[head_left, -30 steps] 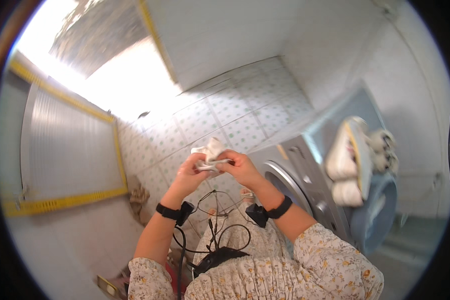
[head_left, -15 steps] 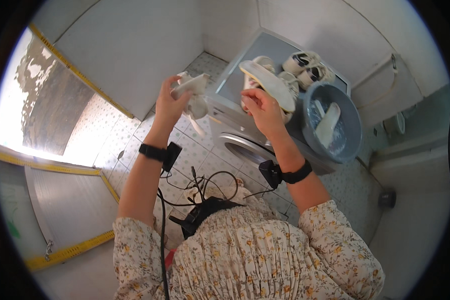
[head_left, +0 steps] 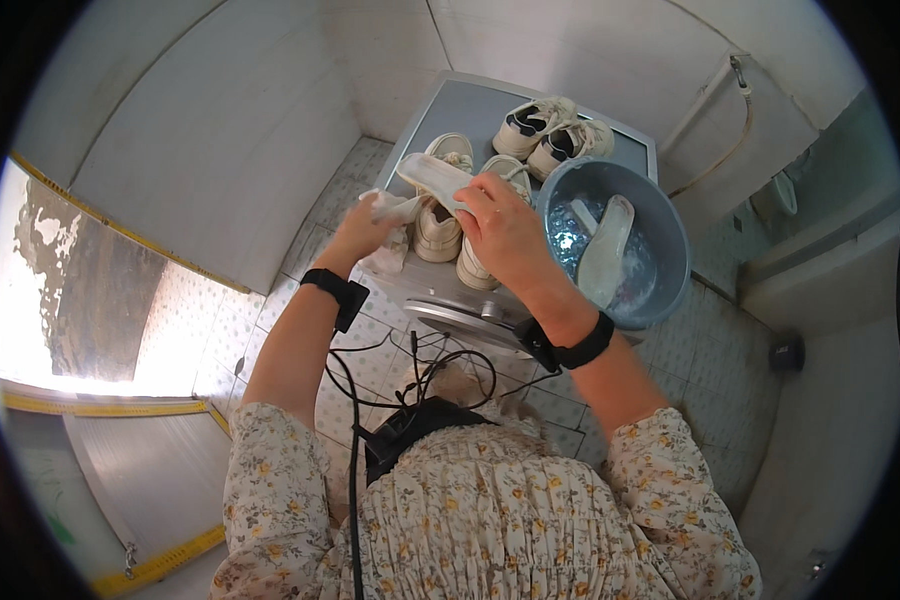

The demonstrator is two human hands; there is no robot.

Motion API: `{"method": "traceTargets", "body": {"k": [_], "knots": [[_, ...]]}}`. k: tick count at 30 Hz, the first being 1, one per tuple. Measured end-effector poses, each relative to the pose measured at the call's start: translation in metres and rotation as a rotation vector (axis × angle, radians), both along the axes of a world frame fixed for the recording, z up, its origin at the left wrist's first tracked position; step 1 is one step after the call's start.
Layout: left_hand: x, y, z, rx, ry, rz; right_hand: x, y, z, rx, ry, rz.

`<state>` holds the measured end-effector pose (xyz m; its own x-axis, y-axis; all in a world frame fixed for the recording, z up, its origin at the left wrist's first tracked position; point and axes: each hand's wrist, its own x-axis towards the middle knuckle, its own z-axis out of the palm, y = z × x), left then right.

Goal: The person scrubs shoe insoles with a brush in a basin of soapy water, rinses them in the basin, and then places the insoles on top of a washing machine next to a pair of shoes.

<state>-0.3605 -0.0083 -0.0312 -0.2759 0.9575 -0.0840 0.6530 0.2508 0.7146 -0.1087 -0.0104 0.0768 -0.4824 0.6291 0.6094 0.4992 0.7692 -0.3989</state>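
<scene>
My right hand [head_left: 500, 225] grips a white insole [head_left: 436, 178] by one end and holds it above a pair of cream sneakers. My left hand [head_left: 363, 232] is closed on a white cloth [head_left: 390, 207], part of which hangs below the fingers. Cloth and insole are close together; whether they touch I cannot tell. Under the insole stand the left sneaker [head_left: 437, 237] and the right sneaker [head_left: 472, 266], partly hidden by my right hand. To the right, a grey-blue basin [head_left: 677, 265] holds water, another insole [head_left: 606, 252] and a small white bar-like piece [head_left: 583, 216].
The shoes and basin stand on a front-loading washing machine [head_left: 475, 105]. Behind them sits a second pair of sneakers [head_left: 570, 143] with dark linings. Black cables [head_left: 425, 375] hang before my waist. A hose [head_left: 745, 130] runs down the right wall.
My right hand has lifted the insole off the sneakers. The left hand has brought the cloth toward it. My view has shifted, so the machine and basin appear further left.
</scene>
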Motion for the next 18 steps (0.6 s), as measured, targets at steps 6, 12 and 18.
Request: {"method": "traceTargets", "body": {"k": [6,12,18], "knots": [[-0.016,0.009,0.042,0.392,0.028,0.234,-0.018,-0.007,0.003,-0.073,0.151,0.041],[-0.005,0.013,0.057,0.420,-0.328,0.307,-0.059,-0.037,0.028,-0.005,0.066,0.263],[0.000,0.025,0.069,0.515,-0.176,0.312,-0.105,-0.059,0.032,-0.169,0.007,0.412]]}}
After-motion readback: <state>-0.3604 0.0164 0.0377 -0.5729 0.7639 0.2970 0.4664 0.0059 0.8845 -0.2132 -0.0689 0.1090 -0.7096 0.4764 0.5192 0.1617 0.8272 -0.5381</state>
